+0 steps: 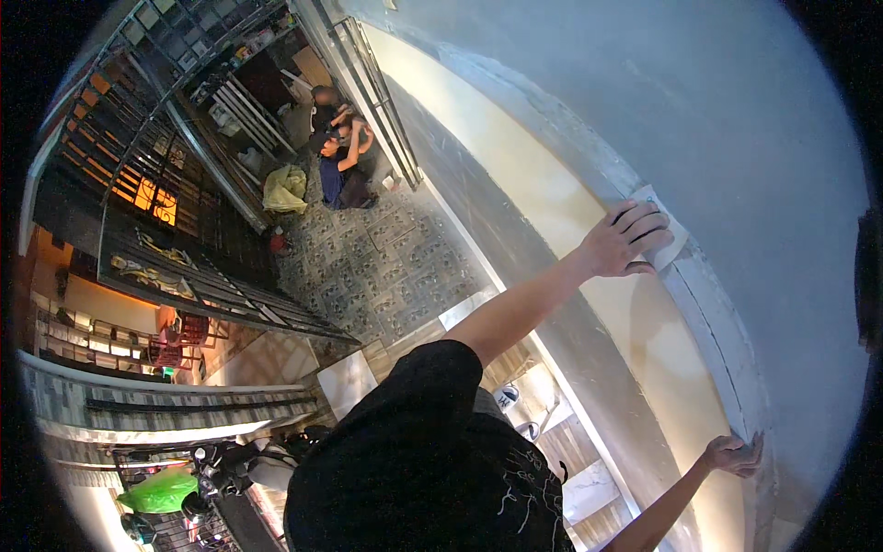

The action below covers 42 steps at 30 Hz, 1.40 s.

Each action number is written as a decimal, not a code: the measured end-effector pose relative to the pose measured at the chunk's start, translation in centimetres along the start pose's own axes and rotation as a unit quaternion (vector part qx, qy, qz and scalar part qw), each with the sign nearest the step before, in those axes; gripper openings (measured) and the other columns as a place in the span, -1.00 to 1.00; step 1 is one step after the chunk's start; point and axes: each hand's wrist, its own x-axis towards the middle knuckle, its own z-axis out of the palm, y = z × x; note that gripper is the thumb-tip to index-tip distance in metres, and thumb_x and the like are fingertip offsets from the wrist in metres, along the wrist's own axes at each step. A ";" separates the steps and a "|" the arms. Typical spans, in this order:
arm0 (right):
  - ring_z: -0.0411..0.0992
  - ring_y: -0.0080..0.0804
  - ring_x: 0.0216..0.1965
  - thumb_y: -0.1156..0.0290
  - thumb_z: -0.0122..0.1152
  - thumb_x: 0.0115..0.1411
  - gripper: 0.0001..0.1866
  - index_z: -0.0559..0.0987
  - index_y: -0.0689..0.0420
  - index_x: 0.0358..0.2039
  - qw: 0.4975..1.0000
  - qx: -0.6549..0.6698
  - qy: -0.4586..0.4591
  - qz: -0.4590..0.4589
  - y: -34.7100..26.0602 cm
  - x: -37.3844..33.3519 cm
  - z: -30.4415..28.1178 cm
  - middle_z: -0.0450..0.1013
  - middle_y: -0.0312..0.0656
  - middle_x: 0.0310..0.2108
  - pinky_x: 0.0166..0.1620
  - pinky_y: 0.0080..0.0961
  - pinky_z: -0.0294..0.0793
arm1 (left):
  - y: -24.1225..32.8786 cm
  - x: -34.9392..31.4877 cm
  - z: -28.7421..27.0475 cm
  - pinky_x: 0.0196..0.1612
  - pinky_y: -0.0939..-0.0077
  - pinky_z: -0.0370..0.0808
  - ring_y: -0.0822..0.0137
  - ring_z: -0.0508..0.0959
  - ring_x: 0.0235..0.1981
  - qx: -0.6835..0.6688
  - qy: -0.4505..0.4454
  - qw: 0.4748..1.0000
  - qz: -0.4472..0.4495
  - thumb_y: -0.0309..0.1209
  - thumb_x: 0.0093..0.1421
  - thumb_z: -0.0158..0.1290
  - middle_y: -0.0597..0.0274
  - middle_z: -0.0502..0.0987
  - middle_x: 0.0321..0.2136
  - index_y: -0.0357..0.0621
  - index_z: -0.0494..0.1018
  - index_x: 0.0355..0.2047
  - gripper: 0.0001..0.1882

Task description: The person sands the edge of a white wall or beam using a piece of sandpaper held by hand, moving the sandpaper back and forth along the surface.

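My left hand (630,241) presses a thin white flat piece (670,244) against the wall, its bent fingers spread over it. The piece lies on a rough pale seam (708,304) between the grey-blue wall surface (736,138) and a cream band (515,147). What the piece is made of, I cannot make out. My right hand (734,455) rests farther down that seam, fingers stretched out against the wall, with nothing seen in it.
Two people crouch by a metal gate frame (368,83), near a yellowish sack (285,189) on the patterned tile floor (368,267). Dark metal bars (221,285) stand at left. A green bag (158,490) and a motorbike (221,474) are at lower left.
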 end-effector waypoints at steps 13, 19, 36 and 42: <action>0.37 -0.26 -0.16 0.00 -0.38 0.33 -0.54 0.44 0.01 -0.14 0.999 -0.020 -0.007 -0.027 0.0 0.4 0.0 0.47 -0.39 -0.14 -0.05 -0.21 0.10 | 5.2 0.6 -0.6 0.30 -0.17 -0.19 -0.12 -0.09 0.34 -0.073 -0.009 0.985 -0.157 0.16 0.09 -0.02 -0.11 0.00 0.29 -0.23 0.11 0.23 -0.12; 0.36 -0.25 -0.16 0.01 -0.38 0.32 -0.58 0.41 0.00 -0.20 0.999 -0.002 -0.012 -0.032 -0.4 0.9 -0.3 0.48 -0.38 -0.13 -0.04 -0.22 0.10 | 6.3 0.9 -1.5 0.30 -0.14 -0.14 -0.10 -0.05 0.33 -0.068 -0.008 0.982 -0.177 0.08 0.10 0.02 -0.07 0.06 0.27 -0.18 0.16 0.22 -0.19; 0.38 -0.26 -0.13 0.14 -0.20 0.25 -0.65 0.50 0.03 -0.16 0.996 0.017 -0.088 0.030 -1.6 1.4 -2.0 0.48 -0.33 -0.12 0.03 -0.18 0.11 | 6.0 2.8 -6.2 0.27 0.04 0.05 0.10 0.12 0.27 -0.075 -0.070 0.977 -0.189 -0.54 -0.17 0.15 0.17 0.24 0.16 -0.01 0.30 0.09 -0.29; 0.38 -0.23 -0.12 0.14 -0.12 0.25 -0.64 0.50 0.09 -0.11 0.995 0.041 -0.087 0.007 -1.2 1.7 -2.3 0.46 -0.28 -0.09 -0.01 -0.17 0.13 | 5.6 2.9 -7.0 0.25 0.11 0.10 0.17 0.17 0.25 -0.042 -0.083 0.984 -0.154 -0.55 -0.09 0.09 0.23 0.30 0.14 -0.01 0.35 0.07 -0.38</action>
